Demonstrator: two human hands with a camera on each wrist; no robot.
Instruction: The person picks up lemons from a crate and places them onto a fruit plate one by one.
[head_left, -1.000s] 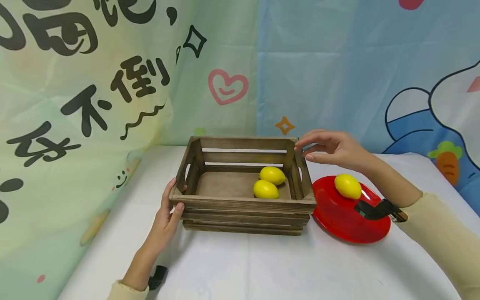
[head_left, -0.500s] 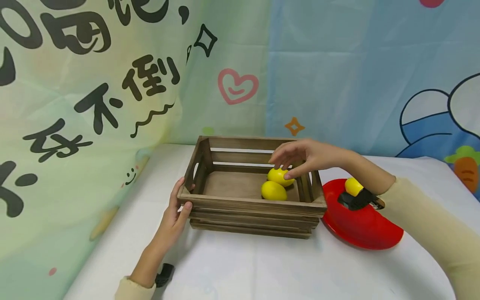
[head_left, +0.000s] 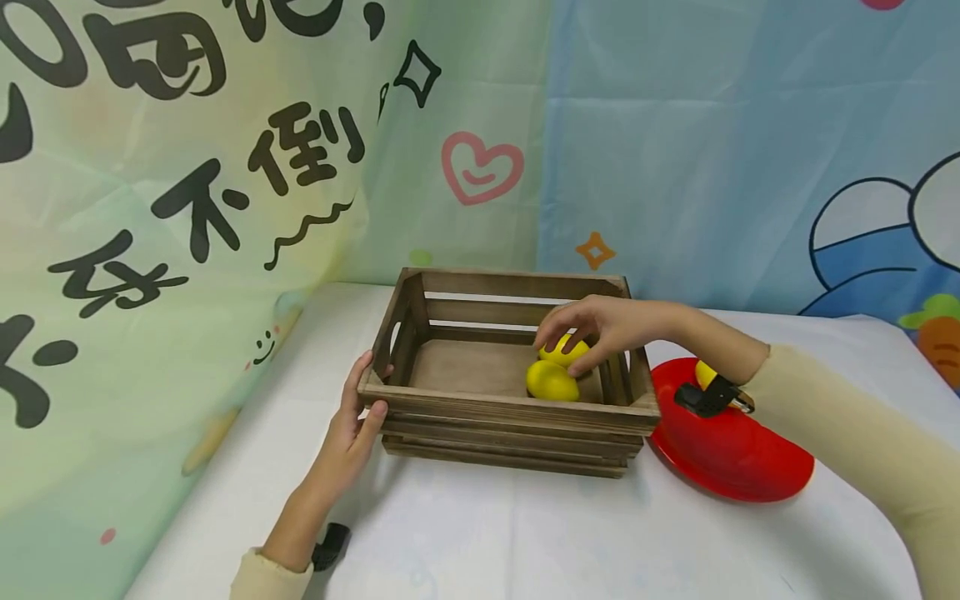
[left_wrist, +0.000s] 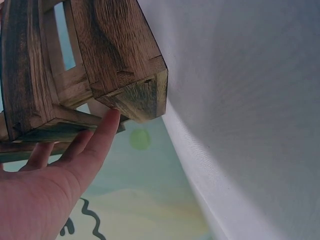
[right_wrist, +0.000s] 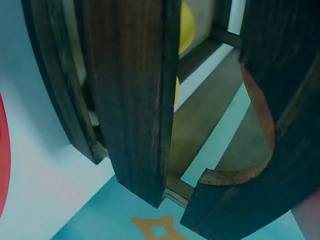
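A brown slatted wooden crate (head_left: 510, 408) stands on the white table. My left hand (head_left: 348, 429) grips its left end, thumb on the outside near the front corner and fingers at the handle opening. In the left wrist view, that hand's index finger (left_wrist: 102, 135) reaches the crate's corner. Inside the crate, at the right, lie two yellow lemons. My right hand (head_left: 603, 323) curls its fingers and thumb round the far lemon (head_left: 557, 355), partly covering it. The near lemon (head_left: 552, 382) sits just in front. The right wrist view shows mostly the crate's end wall (right_wrist: 130, 95).
Right of the crate is a red plate (head_left: 742, 458), with another lemon (head_left: 705, 375) on it, mostly hidden behind my right wrist and its black strap. A printed cloth backdrop (head_left: 675, 167) hangs behind and to the left of the table.
My right hand has moved left from beside the crate's right rim, then down onto the far lemon. My left hand keeps its hold on the crate. The whole view has shifted slightly.
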